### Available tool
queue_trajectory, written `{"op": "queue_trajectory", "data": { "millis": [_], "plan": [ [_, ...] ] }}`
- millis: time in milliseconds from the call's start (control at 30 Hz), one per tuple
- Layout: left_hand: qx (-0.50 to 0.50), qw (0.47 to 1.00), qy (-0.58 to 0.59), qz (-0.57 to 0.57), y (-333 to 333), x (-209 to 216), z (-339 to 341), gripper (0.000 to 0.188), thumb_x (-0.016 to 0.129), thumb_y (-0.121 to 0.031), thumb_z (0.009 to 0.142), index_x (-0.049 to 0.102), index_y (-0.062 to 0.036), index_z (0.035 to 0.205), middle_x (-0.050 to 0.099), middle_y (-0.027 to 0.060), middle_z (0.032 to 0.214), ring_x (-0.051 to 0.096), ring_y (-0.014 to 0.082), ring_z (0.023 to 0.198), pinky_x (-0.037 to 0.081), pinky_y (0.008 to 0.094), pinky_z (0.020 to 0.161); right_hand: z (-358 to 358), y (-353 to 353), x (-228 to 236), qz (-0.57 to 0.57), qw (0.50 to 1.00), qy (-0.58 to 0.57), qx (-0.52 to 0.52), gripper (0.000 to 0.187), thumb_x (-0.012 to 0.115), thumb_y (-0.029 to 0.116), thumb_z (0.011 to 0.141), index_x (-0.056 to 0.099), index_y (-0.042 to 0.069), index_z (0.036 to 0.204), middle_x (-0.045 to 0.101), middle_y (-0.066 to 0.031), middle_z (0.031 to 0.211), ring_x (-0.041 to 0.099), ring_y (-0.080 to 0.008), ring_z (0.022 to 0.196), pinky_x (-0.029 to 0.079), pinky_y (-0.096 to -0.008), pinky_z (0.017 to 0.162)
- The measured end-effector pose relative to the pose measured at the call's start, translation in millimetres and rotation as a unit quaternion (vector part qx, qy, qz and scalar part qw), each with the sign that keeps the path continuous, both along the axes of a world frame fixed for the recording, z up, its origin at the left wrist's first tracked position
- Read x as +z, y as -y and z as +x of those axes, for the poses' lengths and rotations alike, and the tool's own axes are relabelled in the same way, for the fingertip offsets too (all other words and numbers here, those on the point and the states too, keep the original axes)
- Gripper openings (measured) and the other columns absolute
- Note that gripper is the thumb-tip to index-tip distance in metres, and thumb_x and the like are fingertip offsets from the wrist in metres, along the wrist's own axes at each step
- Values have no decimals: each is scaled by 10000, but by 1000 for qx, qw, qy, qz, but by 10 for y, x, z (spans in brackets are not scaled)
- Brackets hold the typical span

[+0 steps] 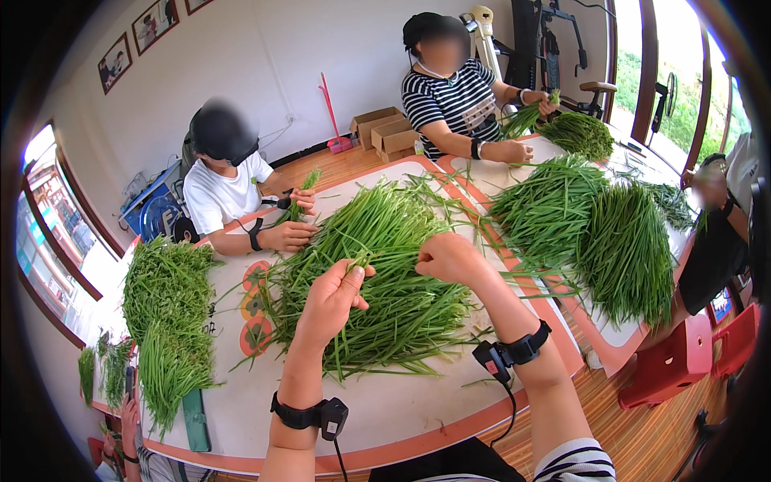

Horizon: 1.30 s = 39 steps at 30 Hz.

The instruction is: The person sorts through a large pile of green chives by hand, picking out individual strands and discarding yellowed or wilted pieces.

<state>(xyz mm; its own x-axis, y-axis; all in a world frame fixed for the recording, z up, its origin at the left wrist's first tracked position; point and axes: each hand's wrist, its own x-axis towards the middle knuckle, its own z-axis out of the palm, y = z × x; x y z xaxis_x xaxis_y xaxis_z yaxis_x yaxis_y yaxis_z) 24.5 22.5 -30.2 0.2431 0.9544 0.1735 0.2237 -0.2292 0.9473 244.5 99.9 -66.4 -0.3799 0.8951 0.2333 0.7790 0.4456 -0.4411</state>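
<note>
Greens [401, 305] top a table [273, 402] on seemingly wooden flooring [594, 418].

Green stalks [393, 301]; black-and-white striped sleeve [574, 462]

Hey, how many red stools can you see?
2: the nearer red stool beside the right-hand table, the farther red stool just right of it, near the picture's rim. Others may be hidden.
</note>
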Motion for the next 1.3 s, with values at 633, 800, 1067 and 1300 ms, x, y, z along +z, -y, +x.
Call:
{"op": "queue_trajectory", "data": {
  "millis": [633, 800, 1067, 1300],
  "plan": [
    [13, 997, 80, 17, -46, -84, 122, 254, 398, -218, 947, 527, -1, 976, 576, 51, 959, 540, 124, 904, 425, 280, 809, -244, 457, 484, -187, 880, -406, 163, 262, 645, 188, 790, 599, -39, 912, 615, -38, 708, 551, -74, 606, 450, -208, 509],
    [-64, 994, 82, -21, -38, -120, 114, 268, 390, -237, 952, 510, -3, 1002, 524, 21, 820, 519, 122, 765, 418, 267, 702, -294, 530, 526, -153, 877, -418, 179, 190, 631, 132, 798, 607, -32, 889, 634, -61, 733, 567, -89, 641, 461, -235, 569],
    [-77, 982, 146, -96, 46, -7, 159, 281, 395, -238, 950, 516, 5, 1022, 500, 21, 772, 497, 111, 689, 480, 292, 672, -284, 492, 500, -118, 896, -404, 141, 164, 625, 107, 800, 609, -40, 871, 633, -72, 706, 569, -88, 640, 456, -237, 583],
    [-67, 975, 186, -100, 14, -65, 133, 282, 421, -251, 940, 542, -3, 1001, 447, -5, 705, 447, 91, 657, 485, 267, 628, -279, 477, 493, -58, 918, -369, 137, 180, 636, 128, 789, 614, -29, 872, 635, -79, 699, 575, -101, 636, 460, -250, 591]
  ]
}}
